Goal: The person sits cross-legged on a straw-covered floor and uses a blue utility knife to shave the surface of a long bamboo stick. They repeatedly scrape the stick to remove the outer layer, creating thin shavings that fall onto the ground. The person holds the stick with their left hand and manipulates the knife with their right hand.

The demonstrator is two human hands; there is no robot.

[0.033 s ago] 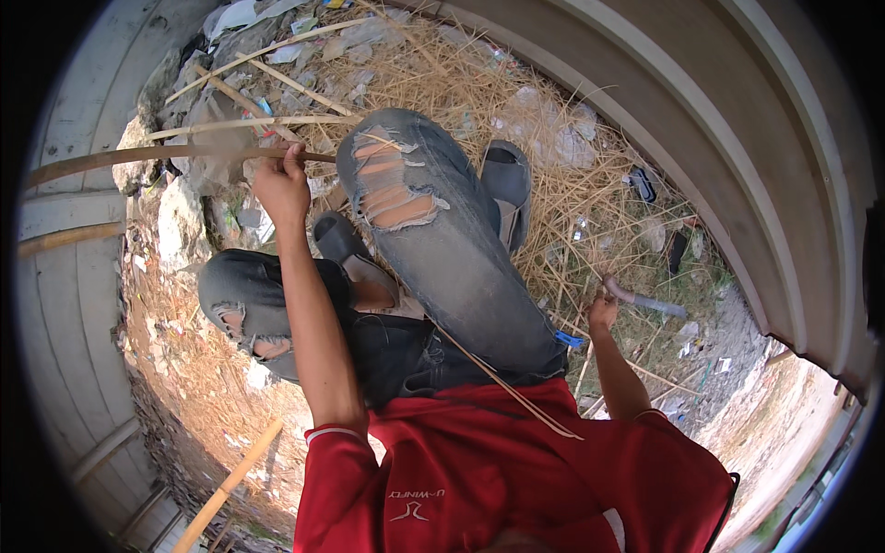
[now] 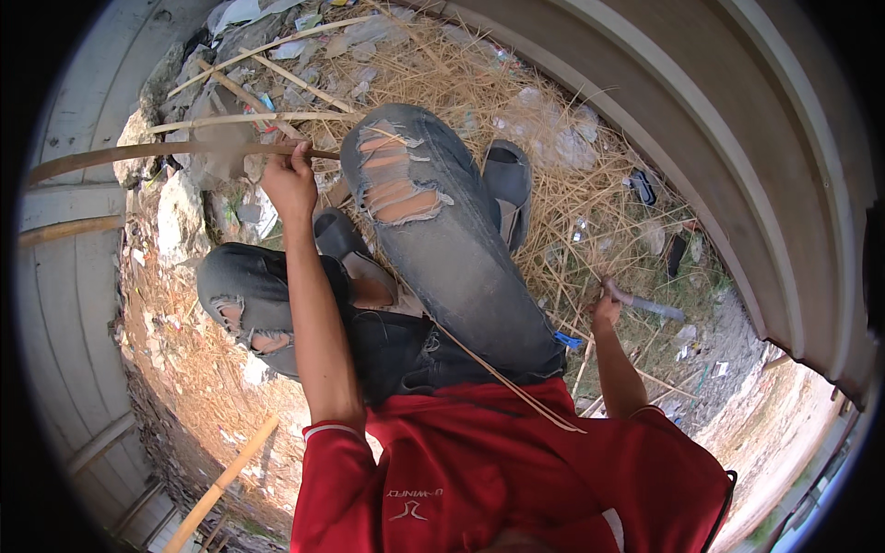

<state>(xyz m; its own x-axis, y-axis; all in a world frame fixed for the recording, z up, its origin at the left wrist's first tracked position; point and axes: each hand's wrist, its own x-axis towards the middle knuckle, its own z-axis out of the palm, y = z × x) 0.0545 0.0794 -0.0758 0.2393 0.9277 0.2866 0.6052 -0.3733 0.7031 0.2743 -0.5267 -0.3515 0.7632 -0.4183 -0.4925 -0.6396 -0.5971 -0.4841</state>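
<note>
The long bamboo strip (image 2: 175, 152) runs level from the picture's left rim to the raised knee, and the left hand (image 2: 289, 182) is closed around its near end, fingers curled over the top. A second, thin strip (image 2: 502, 378) crosses the lap from the dark waistband down to the red shirt (image 2: 516, 470). The right hand (image 2: 606, 309) hangs low at the person's right side, clenched on the handle of a knife (image 2: 645, 304) whose blade points away over the straw. The two hands are well apart, one on each side of the torn jeans (image 2: 433, 230).

Against the earlier frame nothing has shifted: both grips, the strip and the legs sit as before.

Open room lies on the straw-covered ground (image 2: 572, 194) to the right, up to the curved pale wall (image 2: 737, 147). On the left, stones, litter and loose bamboo sticks (image 2: 249, 120) crowd the strip's path. A grey sandal (image 2: 507, 180) lies beyond the knee.

The strip's far end is lost at the dark fisheye rim; the knife blade is blurred, and the left foot is partly hidden under the thigh.
</note>
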